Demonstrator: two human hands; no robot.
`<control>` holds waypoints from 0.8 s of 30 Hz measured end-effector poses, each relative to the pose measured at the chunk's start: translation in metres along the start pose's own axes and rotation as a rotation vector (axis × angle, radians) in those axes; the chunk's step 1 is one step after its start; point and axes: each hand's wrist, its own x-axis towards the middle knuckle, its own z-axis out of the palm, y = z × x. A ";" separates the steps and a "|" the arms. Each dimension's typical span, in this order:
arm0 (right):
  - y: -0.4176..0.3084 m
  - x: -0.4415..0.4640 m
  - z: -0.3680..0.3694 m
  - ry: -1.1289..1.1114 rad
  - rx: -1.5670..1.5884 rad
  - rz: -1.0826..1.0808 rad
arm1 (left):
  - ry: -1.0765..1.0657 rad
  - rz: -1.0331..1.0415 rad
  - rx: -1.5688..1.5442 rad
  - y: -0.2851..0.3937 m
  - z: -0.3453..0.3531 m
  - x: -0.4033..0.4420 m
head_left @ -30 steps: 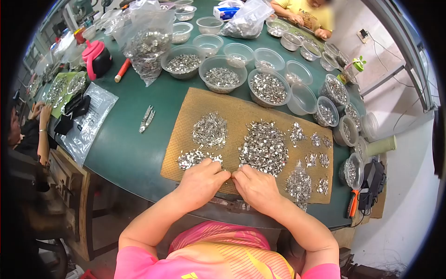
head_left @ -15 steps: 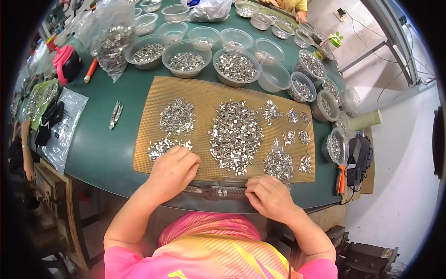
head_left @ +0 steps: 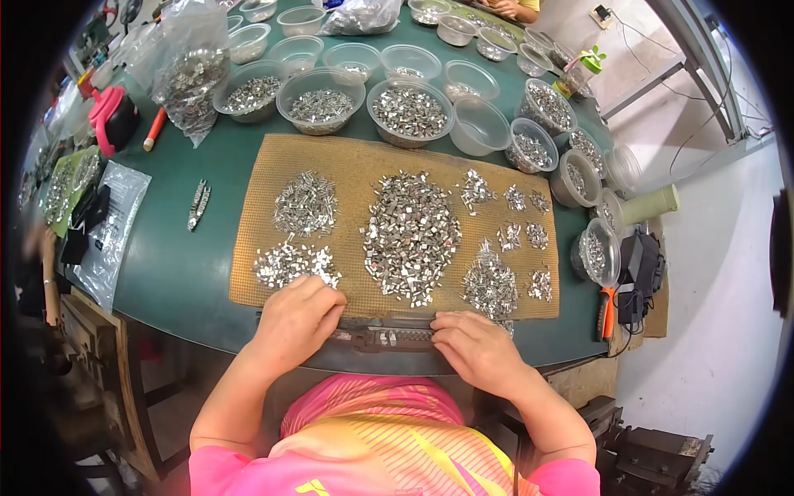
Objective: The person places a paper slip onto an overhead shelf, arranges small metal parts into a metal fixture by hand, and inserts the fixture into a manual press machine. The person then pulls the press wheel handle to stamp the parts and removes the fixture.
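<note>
Table (head_left: pixel 174 273) was dark green, mat (head_left: pixel 351 215) brownish gold with a fine grid, metal bits (head_left: pixel 412 240) all silvery. Shirt (head_left: pixel 380 446) went pink to yellow with thin stripes, and that jug (head_left: pixel 124 126) was pink and black.

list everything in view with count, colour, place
table: one, green, mid-view
mat: one, brown, on table
part piles: about ten, silvery, on mat
metal holder: one, dark, table's near edge
linked strip: one, silvery, left of mat
tubs: over a dozen, clear, behind and right of mat
filled bags: at least two, clear, far side
mug: one, pink and black, far left
tool: one, orange and black, right
co-workers: two, partly visible, top and left
left fingers: one set, by lower-left pile
right fingers: one set, at metal holder
</note>
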 end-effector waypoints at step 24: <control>-0.005 0.124 0.065 -0.011 -0.186 -0.087 | -0.101 0.023 -0.043 -0.009 -0.009 -0.003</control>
